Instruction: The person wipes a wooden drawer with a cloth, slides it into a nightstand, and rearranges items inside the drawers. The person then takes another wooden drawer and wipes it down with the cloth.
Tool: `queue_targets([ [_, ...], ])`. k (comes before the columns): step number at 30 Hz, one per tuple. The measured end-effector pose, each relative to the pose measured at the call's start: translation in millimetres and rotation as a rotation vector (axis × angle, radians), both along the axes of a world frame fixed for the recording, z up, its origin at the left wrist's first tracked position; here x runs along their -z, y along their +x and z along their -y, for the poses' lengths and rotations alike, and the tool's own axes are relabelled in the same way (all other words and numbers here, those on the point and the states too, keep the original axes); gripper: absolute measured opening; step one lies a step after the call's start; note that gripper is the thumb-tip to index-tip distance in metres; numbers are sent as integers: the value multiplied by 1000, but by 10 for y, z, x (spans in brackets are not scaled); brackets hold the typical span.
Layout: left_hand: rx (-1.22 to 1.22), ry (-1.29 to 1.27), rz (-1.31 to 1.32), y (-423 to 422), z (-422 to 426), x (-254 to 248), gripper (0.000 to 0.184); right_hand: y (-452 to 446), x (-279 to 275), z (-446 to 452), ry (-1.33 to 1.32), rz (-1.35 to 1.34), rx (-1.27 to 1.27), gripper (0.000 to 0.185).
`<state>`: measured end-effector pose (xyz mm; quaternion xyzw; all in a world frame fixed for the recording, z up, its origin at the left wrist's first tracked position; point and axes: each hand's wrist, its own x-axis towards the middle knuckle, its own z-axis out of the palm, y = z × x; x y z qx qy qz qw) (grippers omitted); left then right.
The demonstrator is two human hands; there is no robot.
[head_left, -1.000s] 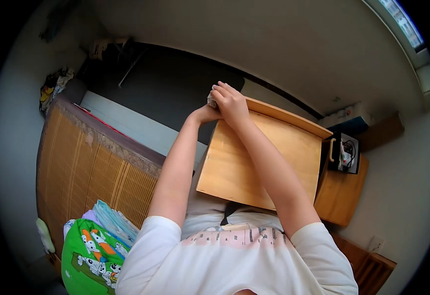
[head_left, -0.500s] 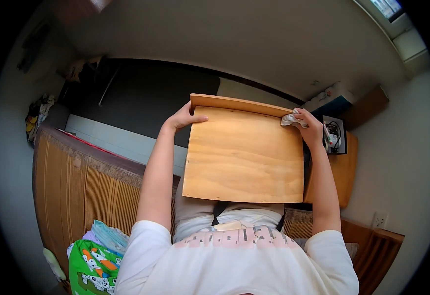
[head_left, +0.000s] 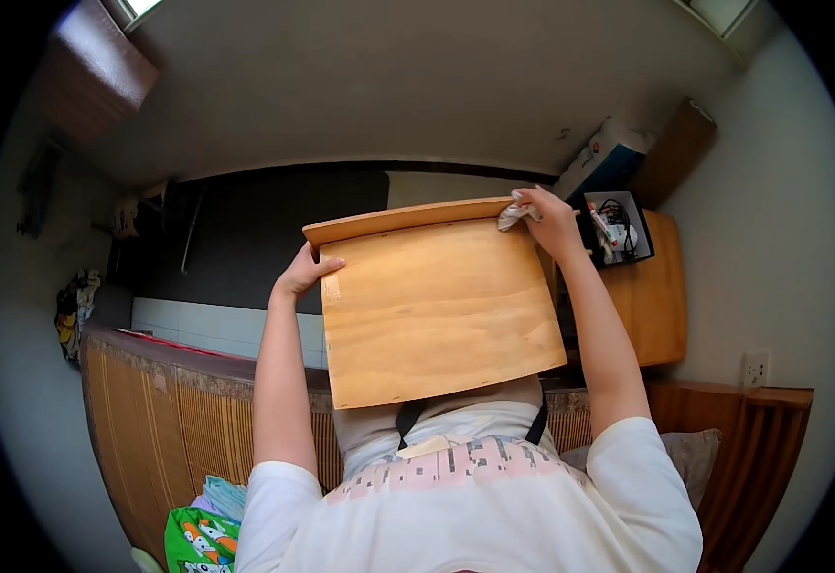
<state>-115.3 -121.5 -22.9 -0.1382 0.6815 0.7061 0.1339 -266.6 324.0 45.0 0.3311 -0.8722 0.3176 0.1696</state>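
The wooden board (head_left: pixel 441 315) has turned in view, left hand (head_left: pixel 308 271) gripping it, probably for steadiness, right hand (head_left: pixel 551 224) pinching a cloth (head_left: pixel 510 217).

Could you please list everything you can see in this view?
Wooden board: 1, light brown, centre
Cloth: 1, white, board's far right corner
Cabinet: 1, light brown, right
Open box: 1, black and white, on cabinet
Cables: uncounted, black, in box
Wrapped pack: 1, white and blue, beyond box
Panel: 1, brown, beside pack
Socket: 1, white, right
Headboard: 1, brown, lower right
Woven mat: 1, tan, mainly left
Fabrics: several, green and pale blue, lower left
Dark surface: 1, dark grey, beyond board
Bundle: 1, multicoloured, far left
Glossy object: 1, pinkish brown, top left
Shirt: 1, white, bottom centre
Left hand: 1, bare, board's left edge
Right hand: 1, bare, holding cloth
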Motion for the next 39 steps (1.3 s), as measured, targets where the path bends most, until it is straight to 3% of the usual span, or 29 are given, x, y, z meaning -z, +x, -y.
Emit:
queue_targets([
  [1,-1,0,-1,-4,2,-1,88,-24,22,-270,6,-8,85,35],
  [3,-5,9,3,11,0,12,89,-87,334,-896,263,130,342,32],
  [4,-10,7,5,9,3,14,89,27,308,-889,262,131,336,32],
  [6,-25,0,-6,0,-47,29,89,265,114,-798,-260,279,549,27],
  [7,-41,-13,-19,24,-131,-85,90,367,40,-661,-249,291,526,27],
  [9,-134,-1,-10,68,-201,-61,90,581,-84,-207,-274,74,402,22],
  [11,-171,121,-28,72,-188,81,89,786,-208,289,-454,480,166,20],
  [13,-296,317,0,73,-278,-14,79,999,-293,727,-402,781,-54,19],
  [17,-237,308,-82,15,-334,-55,82,1577,-342,1332,-75,566,-621,18],
  [18,-269,250,-99,39,-406,-137,90,1612,-329,1458,-67,573,-637,18],
  [20,-292,297,-110,10,-385,-19,87,1608,-295,1683,91,586,-771,20],
  [21,-295,322,-113,-1,-372,10,86,1531,-249,1818,100,593,-784,20],
  [25,-285,381,-114,27,-367,-64,85,999,60,2462,-90,174,-530,28],
  [27,-264,408,-103,-12,-298,52,86,1023,59,2524,-90,225,-518,29],
  [31,-295,435,-164,-92,-305,175,86,1478,-69,2258,-12,390,-824,29],
  [33,-292,383,-184,-72,-325,158,86,1407,-77,2299,36,383,-813,25],
  [35,-294,411,-104,-54,-318,67,87,1108,-131,2471,137,95,-658,22],
  [36,-274,404,-120,-50,-314,73,87,938,11,2558,50,-56,-594,22],
  [39,-254,384,-134,-23,-305,78,86,1046,84,2542,-24,53,-584,20],
])
